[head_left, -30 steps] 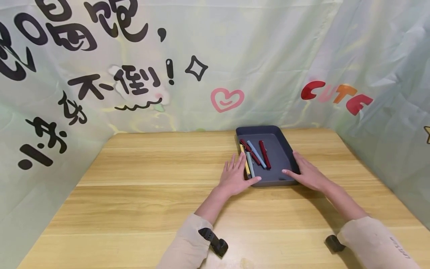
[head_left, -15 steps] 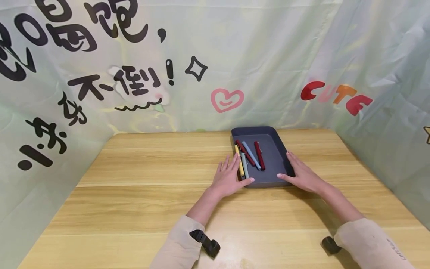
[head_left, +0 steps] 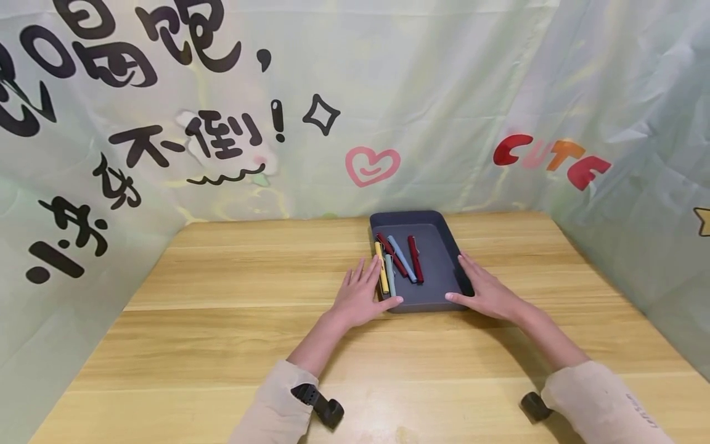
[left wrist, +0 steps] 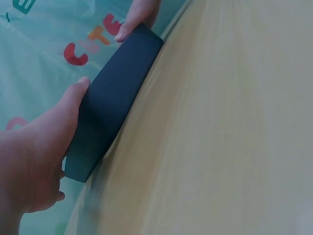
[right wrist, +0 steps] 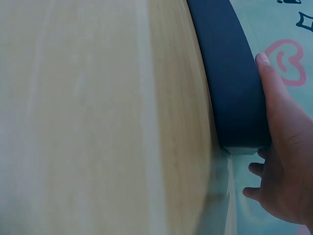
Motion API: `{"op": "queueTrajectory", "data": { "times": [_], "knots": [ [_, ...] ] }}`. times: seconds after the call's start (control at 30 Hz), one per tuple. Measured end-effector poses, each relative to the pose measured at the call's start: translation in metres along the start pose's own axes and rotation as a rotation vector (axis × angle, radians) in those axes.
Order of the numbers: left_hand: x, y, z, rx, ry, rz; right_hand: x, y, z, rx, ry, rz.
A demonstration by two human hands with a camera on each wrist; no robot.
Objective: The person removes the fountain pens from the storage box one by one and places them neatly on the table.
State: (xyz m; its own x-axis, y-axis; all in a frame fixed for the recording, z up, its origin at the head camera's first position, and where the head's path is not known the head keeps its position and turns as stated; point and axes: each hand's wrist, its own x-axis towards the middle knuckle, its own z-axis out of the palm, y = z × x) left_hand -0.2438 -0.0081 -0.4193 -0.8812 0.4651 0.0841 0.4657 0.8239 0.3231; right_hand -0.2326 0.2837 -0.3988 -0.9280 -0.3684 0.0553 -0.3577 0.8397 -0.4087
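The left hand (head_left: pixel 359 300) and right hand (head_left: pixel 490 297), thumbs spread apart from fingers, touch the near corners of a shallow rectangular dark blue-grey tray (head_left: pixel 438 265) on the pale wooden surface (head_left: pixel 238 345); slim red, blue and yellow pens (head_left: pixel 402 259) lie inside it.

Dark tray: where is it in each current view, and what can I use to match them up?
Head: the dark tray sits just right of centre, near the far edge of the table.
Left wrist: left of centre, running diagonally from upper middle to lower left.
Right wrist: right of centre, coming down from the top edge.
Shared landmark: the right hand, touching the tray in all three.
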Motion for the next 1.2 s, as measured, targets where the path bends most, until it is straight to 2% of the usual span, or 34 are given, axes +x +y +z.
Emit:
{"op": "queueTrajectory", "data": {
  "times": [0.47, 0.83, 1.2],
  "knots": [
    [-0.011, -0.021, -0.008, -0.017, -0.009, 0.017, 0.006, -0.016, 0.012, -0.018, 0.011, -0.025],
    [-0.021, -0.034, -0.013, -0.034, -0.007, 0.005, 0.009, -0.032, 0.016, -0.041, -0.001, -0.029],
    [-0.030, -0.046, -0.019, -0.059, -0.003, 0.009, 0.013, -0.044, 0.026, -0.029, 0.010, 0.000]
  ]
}}
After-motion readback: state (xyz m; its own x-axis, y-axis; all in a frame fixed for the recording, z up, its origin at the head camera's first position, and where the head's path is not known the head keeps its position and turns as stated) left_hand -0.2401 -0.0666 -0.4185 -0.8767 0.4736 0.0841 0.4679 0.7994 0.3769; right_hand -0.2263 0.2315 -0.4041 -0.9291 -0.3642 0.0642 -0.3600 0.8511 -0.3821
